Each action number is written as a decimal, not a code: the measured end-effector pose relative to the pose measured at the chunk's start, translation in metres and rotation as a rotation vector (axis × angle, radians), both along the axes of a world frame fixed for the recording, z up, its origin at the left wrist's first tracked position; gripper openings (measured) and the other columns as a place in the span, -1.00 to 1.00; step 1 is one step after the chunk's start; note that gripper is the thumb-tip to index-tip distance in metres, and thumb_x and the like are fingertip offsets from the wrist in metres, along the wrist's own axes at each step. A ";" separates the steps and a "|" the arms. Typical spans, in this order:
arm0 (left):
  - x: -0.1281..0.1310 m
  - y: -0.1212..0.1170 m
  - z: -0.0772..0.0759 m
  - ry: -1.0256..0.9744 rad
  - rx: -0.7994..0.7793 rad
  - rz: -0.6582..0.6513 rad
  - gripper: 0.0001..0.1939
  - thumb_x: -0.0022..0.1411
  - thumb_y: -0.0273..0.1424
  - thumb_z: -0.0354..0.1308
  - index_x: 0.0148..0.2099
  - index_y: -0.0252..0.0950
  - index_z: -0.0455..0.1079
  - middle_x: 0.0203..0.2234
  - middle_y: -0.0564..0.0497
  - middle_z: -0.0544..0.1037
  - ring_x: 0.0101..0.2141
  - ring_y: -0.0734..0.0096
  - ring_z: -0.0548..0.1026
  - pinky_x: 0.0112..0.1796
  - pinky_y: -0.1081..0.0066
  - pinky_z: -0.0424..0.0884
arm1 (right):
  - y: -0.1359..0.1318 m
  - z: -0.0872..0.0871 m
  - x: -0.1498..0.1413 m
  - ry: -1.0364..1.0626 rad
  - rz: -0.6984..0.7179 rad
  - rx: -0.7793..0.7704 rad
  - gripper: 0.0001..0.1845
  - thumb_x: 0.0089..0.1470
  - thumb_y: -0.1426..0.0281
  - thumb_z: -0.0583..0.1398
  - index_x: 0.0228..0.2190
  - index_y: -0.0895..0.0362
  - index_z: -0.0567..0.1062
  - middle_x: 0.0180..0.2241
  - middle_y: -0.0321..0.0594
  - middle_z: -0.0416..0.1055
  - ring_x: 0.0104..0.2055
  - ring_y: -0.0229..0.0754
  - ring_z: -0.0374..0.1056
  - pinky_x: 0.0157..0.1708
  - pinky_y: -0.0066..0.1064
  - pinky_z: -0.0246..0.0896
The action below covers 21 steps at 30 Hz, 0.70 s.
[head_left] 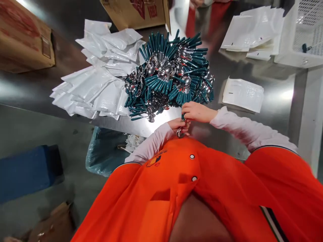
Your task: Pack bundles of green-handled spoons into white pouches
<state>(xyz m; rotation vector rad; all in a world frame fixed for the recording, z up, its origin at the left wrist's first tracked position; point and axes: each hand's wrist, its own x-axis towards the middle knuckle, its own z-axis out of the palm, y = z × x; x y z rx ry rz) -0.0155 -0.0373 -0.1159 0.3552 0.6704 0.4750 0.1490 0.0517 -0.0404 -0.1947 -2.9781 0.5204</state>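
Observation:
A big heap of spoons with teal handles (171, 70) lies on the steel table (272, 87). Just below the heap, close to my orange shirt, both hands meet. My left hand (179, 125) is closed around a spoon (180, 133) whose metal bowl sticks out beneath the fingers. My right hand (197, 111) is closed too, pinching the teal handle of the same spoon from above. Both arms wear pale long sleeves.
White plastic pouches (98, 77) are piled left of the heap, one pouch (242, 94) lies to its right, and more are stacked (254, 30) at the back right beside a white basket (302, 37). Cardboard boxes (136, 11) stand at the back. A blue bin (27, 171) and a bag (106, 153) sit on the floor.

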 end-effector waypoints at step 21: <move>-0.024 0.012 -0.004 -0.011 -0.041 0.028 -0.65 0.17 -0.24 0.38 -0.14 -0.37 0.42 -0.71 0.29 0.06 -0.72 0.66 0.02 -0.64 0.57 0.08 | 0.131 -0.093 0.164 0.119 -1.788 -0.403 -0.64 0.26 0.33 0.11 -0.06 0.25 0.58 -0.14 -0.05 0.59 -0.06 -0.06 0.49 0.05 -0.17 0.36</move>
